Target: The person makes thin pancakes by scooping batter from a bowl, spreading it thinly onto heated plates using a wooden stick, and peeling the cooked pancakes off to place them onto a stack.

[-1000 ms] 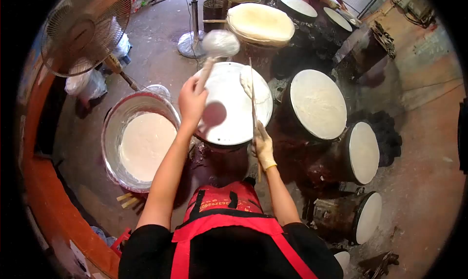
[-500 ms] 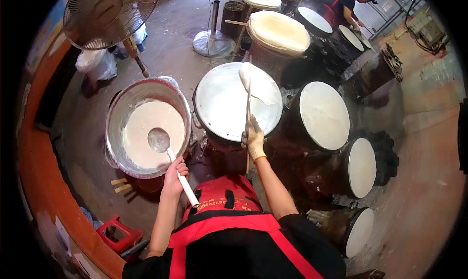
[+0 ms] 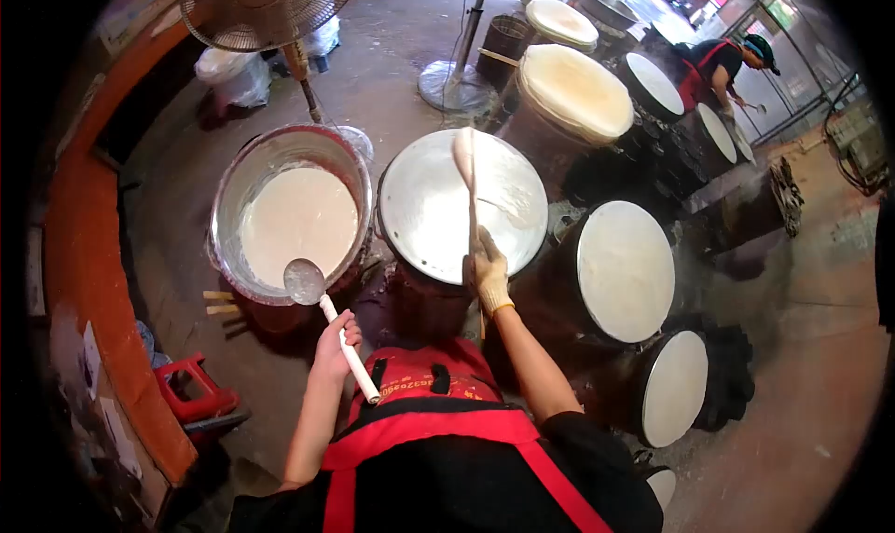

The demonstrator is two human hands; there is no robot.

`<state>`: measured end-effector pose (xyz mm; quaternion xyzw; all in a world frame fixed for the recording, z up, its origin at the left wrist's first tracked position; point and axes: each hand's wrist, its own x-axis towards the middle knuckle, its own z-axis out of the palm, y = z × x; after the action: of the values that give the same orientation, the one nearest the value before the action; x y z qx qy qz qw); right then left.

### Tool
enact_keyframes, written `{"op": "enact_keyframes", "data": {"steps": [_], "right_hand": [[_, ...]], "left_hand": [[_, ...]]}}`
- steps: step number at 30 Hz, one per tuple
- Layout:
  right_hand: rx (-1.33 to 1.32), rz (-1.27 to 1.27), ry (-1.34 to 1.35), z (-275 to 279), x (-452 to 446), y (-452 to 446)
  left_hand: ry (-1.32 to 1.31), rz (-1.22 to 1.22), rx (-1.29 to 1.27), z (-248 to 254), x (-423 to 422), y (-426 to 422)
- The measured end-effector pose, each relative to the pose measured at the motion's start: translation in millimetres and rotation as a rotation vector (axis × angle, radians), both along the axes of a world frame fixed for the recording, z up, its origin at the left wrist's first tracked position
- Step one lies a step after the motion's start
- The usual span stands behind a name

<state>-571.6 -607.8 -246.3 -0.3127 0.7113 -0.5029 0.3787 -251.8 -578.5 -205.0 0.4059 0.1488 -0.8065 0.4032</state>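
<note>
My bare left hand is closed around the white handle of a ladle. The ladle's round metal bowl is over the near rim of a deep metal pot of pale batter. In its light work glove, my right hand grips a long wooden stick. A whitish, batter-coated lump or paddle is at the stick's far end, above a round, flat griddle. To the right of the stick, a thin whitish patch lies on the griddle.
More round tops with pale sheets, such as this one, stand to my right. A stack of thin round sheets lies beyond the griddle. A fan stands at far left, a red stool at near left. Another person works at far right.
The ladle has moved from over the batter toward me, to the pot's near rim. The stick's end has shifted slightly left on the griddle. The camera view has turned.
</note>
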Motion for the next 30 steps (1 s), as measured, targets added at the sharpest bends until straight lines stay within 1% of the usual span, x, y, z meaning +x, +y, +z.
{"op": "enact_keyframes", "data": {"steps": [1, 2, 4, 5, 7, 8, 9, 10, 11, 12, 13, 14, 15, 16, 17, 18, 20, 22, 23, 25, 27, 29, 30], "right_hand": [[0.01, 0.11, 0.067, 17.0, -1.4, -2.2], [-0.008, 0.193, -0.024, 36.9, -5.5, 3.5], [-0.136, 0.255, -0.115, 32.5, -28.9, 18.7], [-0.206, 0.298, -0.074, 34.8, -43.0, 27.0], [-0.206, 0.14, -0.086, 33.8, -65.9, 42.5], [-0.136, 0.032, -0.191, 21.3, -81.2, 42.5], [-0.062, -0.076, -0.293, 25.5, -87.4, 40.0], [-0.046, -0.002, -0.199, 29.7, -92.0, 35.7], [-0.03, 0.071, -0.105, 35.0, -96.9, 27.1], [0.095, 0.145, -0.1, 33.9, -95.4, 16.7], [0.05, 0.3, 0.017, 25.3, -96.8, 5.4], [0.0, 0.355, 0.113, 10.4, -93.3, -6.5], [-0.053, 0.41, 0.208, 12.7, -84.9, -12.2], [0.069, 0.479, 0.129, 19.0, -86.0, -10.2], [0.065, 0.551, 0.048, 27.2, -88.8, -3.6], [0.059, 0.622, -0.032, 31.6, -99.0, 9.7], [0.091, 0.759, -0.145, 53.2, -127.7, 30.9], [0.076, 0.741, -0.173, 40.2, -166.1, 29.8], [0.044, 0.722, -0.123, 16.8, -178.8, 22.3], [-0.007, 0.47, 0.021, 9.9, -177.7, -3.3], [0.062, 0.475, -0.128, 12.4, -168.8, -28.9], [-0.134, 0.734, -0.078, -35.6, -164.7, -41.7], [0.051, 0.73, -0.163, 8.4, -150.1, -26.9]], "left_hand": [[0.025, 0.024, 0.021, -2.3, -5.5, 4.8], [0.053, 0.049, 0.039, -3.0, -11.1, 9.1], [0.073, 0.055, 0.059, -0.8, -20.0, 18.3], [0.082, 0.058, 0.071, 0.9, -23.7, 22.4], [0.042, 0.069, 0.077, 5.1, -31.0, 30.7], [0.026, 0.075, 0.061, 4.5, -34.9, 37.3], [0.009, 0.079, 0.047, 3.7, -39.1, 44.6], [-0.063, 0.052, -0.022, 3.2, -43.7, 52.5], [-0.13, 0.095, -0.002, 1.4, -50.2, 58.2], [-0.197, 0.137, 0.02, -1.7, -57.5, 63.3], [-0.266, 0.179, 0.044, -4.4, -62.3, 69.4], [-0.245, 0.149, 0.006, -5.8, -61.8, 77.7], [-0.262, 0.141, 0.038, -2.6, -65.5, 84.1], [-0.28, 0.134, 0.064, 2.1, -70.7, 86.7], [-0.3, 0.125, 0.085, 6.6, -71.5, 87.5], [-0.297, 0.109, 0.087, -2.6, -67.9, 91.3], [-0.355, 0.102, 0.117, 8.1, -71.3, 92.6], [-0.372, 0.132, 0.106, 14.6, -73.0, 93.8], [-0.378, 0.147, 0.095, 16.7, -73.0, 94.7], [-0.393, 0.178, 0.079, 26.7, -75.9, 94.8], [-0.415, 0.22, 0.074, 42.0, -80.7, 97.7], [-0.415, 0.234, 0.068, 35.8, -75.4, 107.9], [-0.416, 0.239, 0.065, 34.3, -72.7, 112.9]]}}
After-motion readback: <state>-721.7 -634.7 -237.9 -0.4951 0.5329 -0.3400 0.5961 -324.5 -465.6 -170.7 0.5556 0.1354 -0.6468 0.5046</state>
